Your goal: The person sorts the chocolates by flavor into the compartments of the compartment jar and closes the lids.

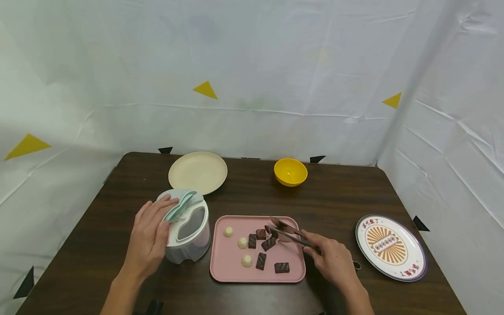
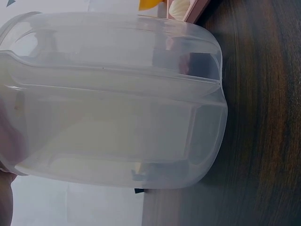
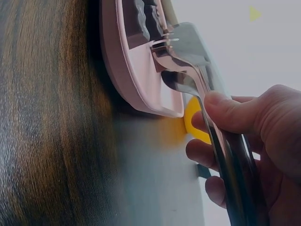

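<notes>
Over the right part of the pink tray [image 1: 225,267], the right hand [image 1: 334,261] grasps metal tongs [image 3: 228,169], whose tips are among the dark chocolate pieces [image 1: 281,267]; whether they pinch one, I cannot tell. Pale round sweets [image 1: 246,261] lie on the tray's left part. Just beside it stands a translucent container [image 1: 190,251]; the left hand [image 1: 147,235], its fingers nearly straight, touches the mint flap [image 1: 182,206] on top.
</notes>
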Action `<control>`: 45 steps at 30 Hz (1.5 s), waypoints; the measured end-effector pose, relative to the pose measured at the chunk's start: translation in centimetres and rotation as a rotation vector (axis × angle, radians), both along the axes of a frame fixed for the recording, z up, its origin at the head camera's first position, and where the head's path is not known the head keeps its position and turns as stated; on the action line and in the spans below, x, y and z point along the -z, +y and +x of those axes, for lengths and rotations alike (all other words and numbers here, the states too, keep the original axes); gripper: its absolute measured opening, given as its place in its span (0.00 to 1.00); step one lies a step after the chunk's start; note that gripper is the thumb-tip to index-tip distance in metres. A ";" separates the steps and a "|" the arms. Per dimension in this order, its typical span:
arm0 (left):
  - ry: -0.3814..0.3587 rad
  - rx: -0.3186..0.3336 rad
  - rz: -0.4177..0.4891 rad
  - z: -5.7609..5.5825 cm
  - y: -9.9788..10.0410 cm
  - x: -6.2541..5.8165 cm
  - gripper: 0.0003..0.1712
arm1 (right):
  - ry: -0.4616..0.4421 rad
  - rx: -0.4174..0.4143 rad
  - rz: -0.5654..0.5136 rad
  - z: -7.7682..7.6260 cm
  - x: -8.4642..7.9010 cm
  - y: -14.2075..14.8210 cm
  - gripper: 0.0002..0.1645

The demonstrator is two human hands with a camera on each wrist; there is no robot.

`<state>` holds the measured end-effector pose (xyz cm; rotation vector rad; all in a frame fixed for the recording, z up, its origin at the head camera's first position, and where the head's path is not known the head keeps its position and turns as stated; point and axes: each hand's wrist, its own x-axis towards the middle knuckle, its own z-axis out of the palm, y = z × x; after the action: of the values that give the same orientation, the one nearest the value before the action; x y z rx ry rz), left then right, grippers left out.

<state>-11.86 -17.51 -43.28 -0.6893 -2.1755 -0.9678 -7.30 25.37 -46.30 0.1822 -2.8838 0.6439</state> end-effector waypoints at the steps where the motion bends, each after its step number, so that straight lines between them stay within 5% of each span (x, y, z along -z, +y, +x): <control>1: -0.001 0.001 0.001 0.0 0.0 0.0 0.23 | 0.000 -0.001 0.000 0.0 0.0 0.0 0.26; 12: 0.000 0.011 0.001 0.0 0.3 0.0 0.23 | 0.042 0.012 0.006 0.5 -0.3 0.3 0.27; 21: 0.015 0.009 0.006 0.0 0.3 0.0 0.23 | 0.159 -0.029 0.004 0.6 -1.6 0.0 0.29; 31: 0.026 0.007 0.008 0.0 0.0 -0.1 0.23 | 0.362 -0.167 -0.054 0.3 -4.3 -2.4 0.32; 45: 0.008 0.001 0.003 -0.1 0.0 0.1 0.23 | 0.439 -0.381 -0.165 -0.2 -7.0 -8.2 0.36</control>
<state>-11.94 -17.48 -43.36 -0.6918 -2.1662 -0.9675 -7.47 17.22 -39.35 0.7581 -2.3770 0.7835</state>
